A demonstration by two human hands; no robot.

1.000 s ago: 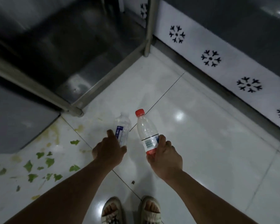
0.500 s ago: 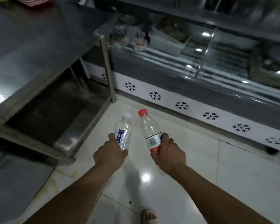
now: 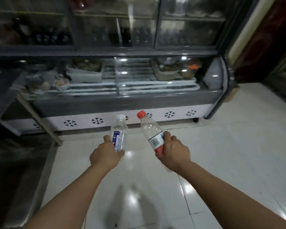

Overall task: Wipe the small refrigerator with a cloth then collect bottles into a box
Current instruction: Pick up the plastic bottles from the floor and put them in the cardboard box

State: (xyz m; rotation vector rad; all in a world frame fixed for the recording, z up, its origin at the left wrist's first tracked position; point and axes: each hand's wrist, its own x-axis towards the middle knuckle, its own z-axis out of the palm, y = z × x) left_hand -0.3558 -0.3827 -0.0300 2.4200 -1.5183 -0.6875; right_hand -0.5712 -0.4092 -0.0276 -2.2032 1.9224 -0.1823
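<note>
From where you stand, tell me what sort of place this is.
Probably a small eatery's kitchen or shopfront: a chilled display case holding food trays, shelves of bottles above, and a steel table on a tiled floor.

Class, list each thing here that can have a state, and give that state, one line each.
Left hand: grips the clear-capped bottle.
Right hand: grips the red-capped bottle.
Clear-capped bottle: capped, held off the floor, looks empty.
Red-capped bottle: capped, tilted left, looks empty.
Display fridge: glass closed, food inside.
</note>
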